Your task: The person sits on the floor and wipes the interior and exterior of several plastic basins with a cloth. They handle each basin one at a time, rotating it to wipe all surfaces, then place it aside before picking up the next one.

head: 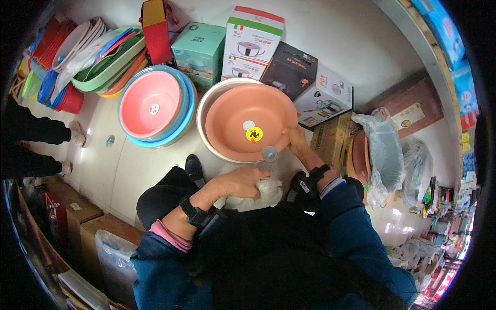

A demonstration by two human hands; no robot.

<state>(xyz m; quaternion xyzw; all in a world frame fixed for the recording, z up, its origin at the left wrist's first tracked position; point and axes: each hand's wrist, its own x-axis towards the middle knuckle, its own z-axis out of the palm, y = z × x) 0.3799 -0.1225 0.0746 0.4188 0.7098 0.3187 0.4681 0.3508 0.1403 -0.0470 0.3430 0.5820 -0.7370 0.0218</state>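
Note:
My right hand grips the right rim of a terracotta-coloured plastic basin. The basin tilts towards me and bears a yellow sticker, a pale round one and a grey tag at its rim. It sits over a larger cream basin; whether the two touch all round cannot be seen. Just below them, between my knees, my left hand holds a crumpled greyish-white cloth. To the left, a pink basin rests nested in blue ones on the floor.
Boxed cookware and a black box line the wall ahead. Stacked trays stand at the far left, near another person's legs. Plastic-wrapped goods lean at right. Cardboard boxes stand at lower left.

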